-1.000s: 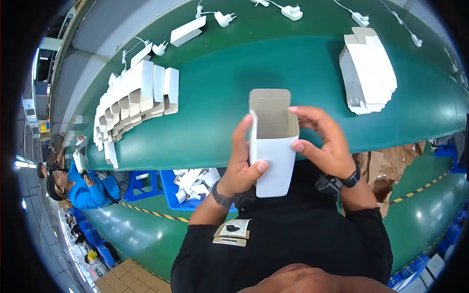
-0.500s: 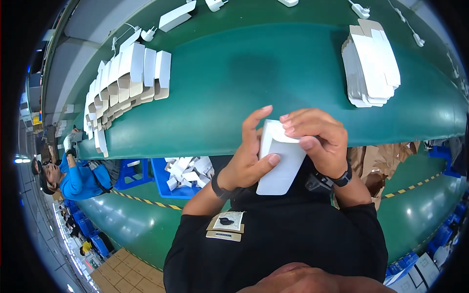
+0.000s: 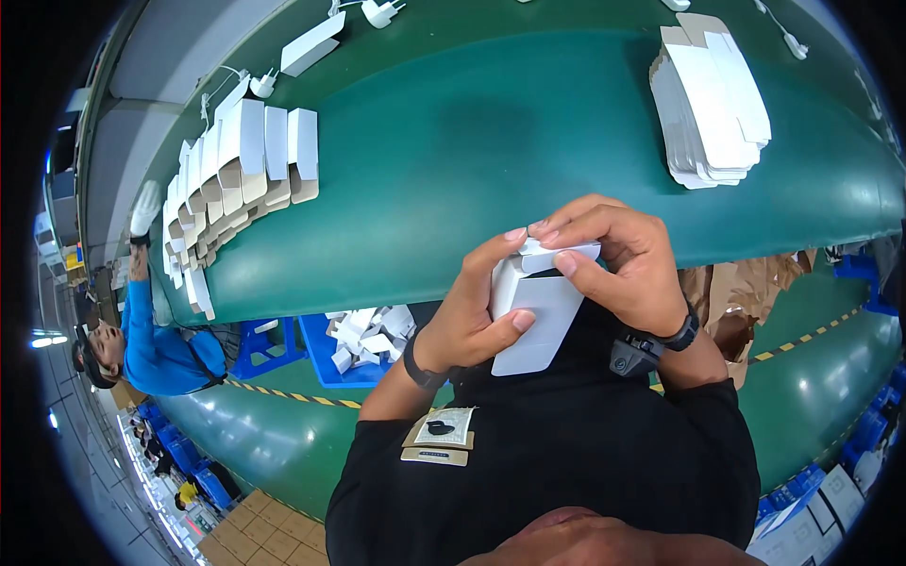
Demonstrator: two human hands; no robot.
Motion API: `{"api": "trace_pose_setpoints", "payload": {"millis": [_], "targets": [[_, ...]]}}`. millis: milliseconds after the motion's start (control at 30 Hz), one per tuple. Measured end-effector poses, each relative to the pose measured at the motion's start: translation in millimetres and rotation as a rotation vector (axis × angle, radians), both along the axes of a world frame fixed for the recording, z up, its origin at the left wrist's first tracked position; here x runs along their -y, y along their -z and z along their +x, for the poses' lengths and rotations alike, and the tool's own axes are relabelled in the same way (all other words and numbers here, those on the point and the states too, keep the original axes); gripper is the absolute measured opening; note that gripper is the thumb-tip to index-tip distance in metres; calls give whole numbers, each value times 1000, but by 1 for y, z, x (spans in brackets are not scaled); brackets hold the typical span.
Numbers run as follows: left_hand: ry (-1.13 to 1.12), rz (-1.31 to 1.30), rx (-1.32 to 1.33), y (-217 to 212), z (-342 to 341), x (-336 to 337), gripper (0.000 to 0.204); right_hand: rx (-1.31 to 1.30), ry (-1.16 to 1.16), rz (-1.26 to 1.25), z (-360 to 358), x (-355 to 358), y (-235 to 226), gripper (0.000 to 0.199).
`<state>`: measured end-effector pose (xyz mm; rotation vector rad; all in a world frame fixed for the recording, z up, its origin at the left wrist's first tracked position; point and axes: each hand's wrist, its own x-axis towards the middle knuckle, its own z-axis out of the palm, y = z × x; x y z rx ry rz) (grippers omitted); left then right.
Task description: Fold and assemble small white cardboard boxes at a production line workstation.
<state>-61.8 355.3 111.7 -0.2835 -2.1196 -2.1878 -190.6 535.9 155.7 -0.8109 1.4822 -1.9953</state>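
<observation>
The white box (image 3: 547, 316) is at the middle of the frame, held off the desk (image 3: 425, 170) in front of the person's black shirt (image 3: 585, 434). The left hand (image 3: 472, 304) wraps its left side, thumb flat on the front face and forefinger up at the top corner. The right hand (image 3: 623, 269) has its fingers curled over the top end, thumb and forefinger pinching the flap (image 3: 566, 257); a dark slit shows beneath it.

The step in hand seems to be tucking that flap in. To do it well, the left fingers should brace the walls square without denting the card, while the right thumb guides the flap's lip evenly into the slit and presses until it sits flush, corners included.

The box's long axis runs steeply, leaning slightly: the flap end points to the top of the frame and a little right, the far end toward the bottom and a little left.
</observation>
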Motion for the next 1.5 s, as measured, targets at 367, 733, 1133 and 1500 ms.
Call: {"api": "trace_pose_setpoints", "payload": {"millis": [367,733,1133,1500], "targets": [[-19,143,-34,-5,-1,2,54,-324,-79,60,-3,4,0,19],[-1147,78,-67,-10,85,87,38,-1133,641,738,-58,-45,-13,50],[-1928,957,527,249,393,277,37,-1021,589,1125,-110,-105,4,44],[-2089,798,101,207,300,218,34,-1244,975,1047,-94,-93,-16,38]]}}
